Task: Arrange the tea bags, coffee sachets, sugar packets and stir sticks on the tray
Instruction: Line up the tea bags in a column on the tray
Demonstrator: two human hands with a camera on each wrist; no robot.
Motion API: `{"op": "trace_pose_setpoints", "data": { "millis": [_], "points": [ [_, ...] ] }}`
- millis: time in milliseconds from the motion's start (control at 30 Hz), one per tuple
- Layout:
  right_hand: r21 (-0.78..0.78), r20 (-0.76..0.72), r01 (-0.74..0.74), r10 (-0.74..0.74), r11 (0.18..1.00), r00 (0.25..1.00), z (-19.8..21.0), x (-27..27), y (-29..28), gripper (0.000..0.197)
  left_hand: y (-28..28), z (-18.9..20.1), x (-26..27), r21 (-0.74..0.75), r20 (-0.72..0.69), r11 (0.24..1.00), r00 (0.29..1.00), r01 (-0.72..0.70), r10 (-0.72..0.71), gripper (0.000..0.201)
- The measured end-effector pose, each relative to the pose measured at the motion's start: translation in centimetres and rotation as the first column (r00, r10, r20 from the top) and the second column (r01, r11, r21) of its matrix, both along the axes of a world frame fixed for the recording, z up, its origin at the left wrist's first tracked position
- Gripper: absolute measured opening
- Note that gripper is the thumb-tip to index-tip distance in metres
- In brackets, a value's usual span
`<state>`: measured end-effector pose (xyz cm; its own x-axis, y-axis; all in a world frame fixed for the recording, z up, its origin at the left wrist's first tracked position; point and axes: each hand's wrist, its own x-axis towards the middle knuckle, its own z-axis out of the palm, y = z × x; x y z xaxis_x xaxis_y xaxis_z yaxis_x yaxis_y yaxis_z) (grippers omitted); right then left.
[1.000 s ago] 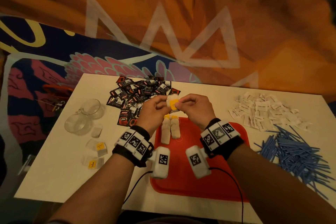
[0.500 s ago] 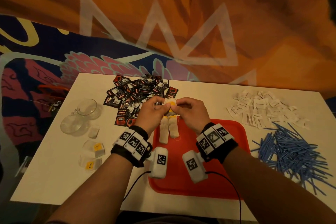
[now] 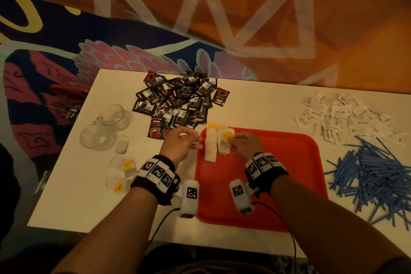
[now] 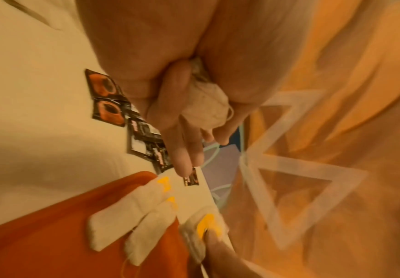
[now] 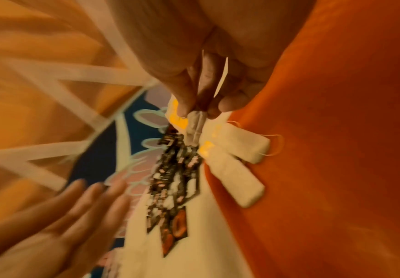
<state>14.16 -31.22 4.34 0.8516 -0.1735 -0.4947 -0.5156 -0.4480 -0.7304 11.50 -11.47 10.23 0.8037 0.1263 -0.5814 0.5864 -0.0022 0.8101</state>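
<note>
The right hand [image 3: 245, 143] has its fingers [image 5: 184, 101] pinched together on a tea bag [image 3: 225, 141] with a yellow tag, held low at the far left corner of the red tray [image 3: 289, 162]. The bag sticks out past the fingertips toward 12 o'clock. Two more tea bags [image 3: 210, 147] lie flat on the tray, side by side, just at 9 o'clock of the held one, their yellow tags pointing to 12 o'clock.

The left hand [image 3: 180, 142] hovers beside them at the tray's left edge. Its outer fingers [image 4: 184, 150] are stretched out and apart, while a crumpled whitish wad [image 4: 206, 105] sits tucked in the palm under a bent finger.

Outward on the white tabletop [image 3: 89, 202], the heap of black coffee sachets [image 3: 178, 102] lies at 12 o'clock of the left hand, the white sugar packets [image 3: 342, 118] at 2 o'clock of the tray, the blue stir sticks [image 3: 378, 173] at 3 o'clock. Glass cups [image 3: 104, 127] and loose tea bags [image 3: 124, 167] lie at 9 o'clock.
</note>
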Motion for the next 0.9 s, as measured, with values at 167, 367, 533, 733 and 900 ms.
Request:
{"op": "trace_pose_setpoints", "data": {
  "millis": [167, 367, 533, 733, 900],
  "points": [
    [-0.093, -0.215, -0.068, 0.047, 0.993, 0.975, -4.3, -1.4, 0.2, 0.026, 2.6, -2.6, -1.5, 0.041, -0.083, 0.999, 0.996, -0.024, 0.027, 0.005],
    [-0.111, -0.265, 0.027, -0.056, 0.993, 0.963, -6.4, -1.8, 1.5, 0.029, 4.0, -4.3, -2.4, 0.073, -0.122, 0.997, 0.992, -0.030, 0.039, 0.004],
    [-0.225, -0.276, 0.003, -0.066, 0.974, 0.959, -6.8, -1.2, 1.8, 0.030, 3.9, -5.2, -2.4, 0.058, -0.135, 0.998, 0.991, -0.016, 0.024, 0.006],
    [-0.273, -0.278, -0.122, 0.044, 0.954, 0.960, -7.4, -1.1, 1.6, 0.027, 3.3, -5.8, -2.2, 0.046, -0.172, 0.999, 0.985, 0.005, 0.003, 0.007],
    [-0.222, -0.260, -0.063, 0.003, 0.973, 0.966, -6.6, -1.3, 0.7, 0.028, 2.6, -5.1, -1.8, -0.026, -0.220, 0.998, 0.974, -0.060, 0.052, 0.030]
  ]
}}
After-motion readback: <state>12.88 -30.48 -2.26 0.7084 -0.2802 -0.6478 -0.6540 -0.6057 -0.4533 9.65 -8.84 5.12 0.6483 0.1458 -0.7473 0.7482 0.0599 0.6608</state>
